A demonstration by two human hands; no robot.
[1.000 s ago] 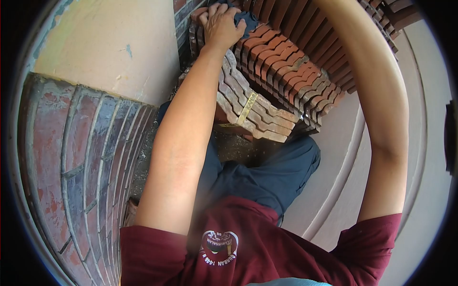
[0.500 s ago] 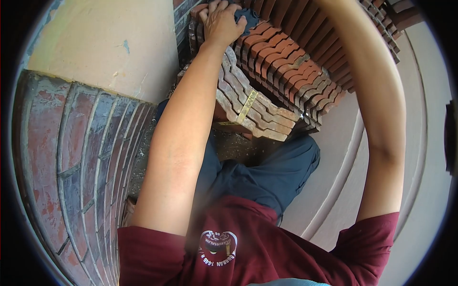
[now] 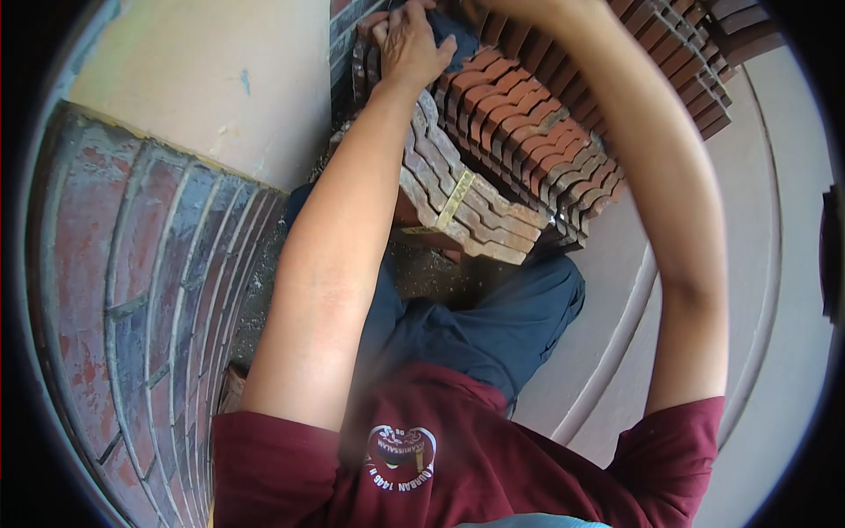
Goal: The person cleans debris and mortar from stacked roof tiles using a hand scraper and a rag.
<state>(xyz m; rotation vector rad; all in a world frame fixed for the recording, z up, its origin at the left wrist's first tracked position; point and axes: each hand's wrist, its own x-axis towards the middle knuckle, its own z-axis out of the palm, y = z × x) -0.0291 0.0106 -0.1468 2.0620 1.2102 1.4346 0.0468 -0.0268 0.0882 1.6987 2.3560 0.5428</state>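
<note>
My left hand [image 3: 412,46] is bent over the end of the roof tile stack at the top, with its thumb pressed on a bunched dark blue cloth [image 3: 456,42]. Its fingertips are partly cut off by the frame edge. Just right of it, at the top edge, my right hand [image 3: 524,9] reaches in beside the cloth; its fingers are mostly out of frame. Below both hands stand reddish clay roof tiles [image 3: 519,110] in a tight row. Nearer me, paler worn tiles [image 3: 471,207] lean together, with a yellow marked strip [image 3: 456,201] across them.
A brick-faced wall [image 3: 132,264] with a plain painted upper part [image 3: 202,97] rises close on my left. More dark tiles [image 3: 651,53] are stacked at the upper right. Pale flooring [image 3: 616,352] lies to the right, and my bent legs [image 3: 493,317] are under the tiles.
My right hand has come down and left into view, nearer the cloth and my left hand. The left hand has hardly moved. The view has shifted slightly.
</note>
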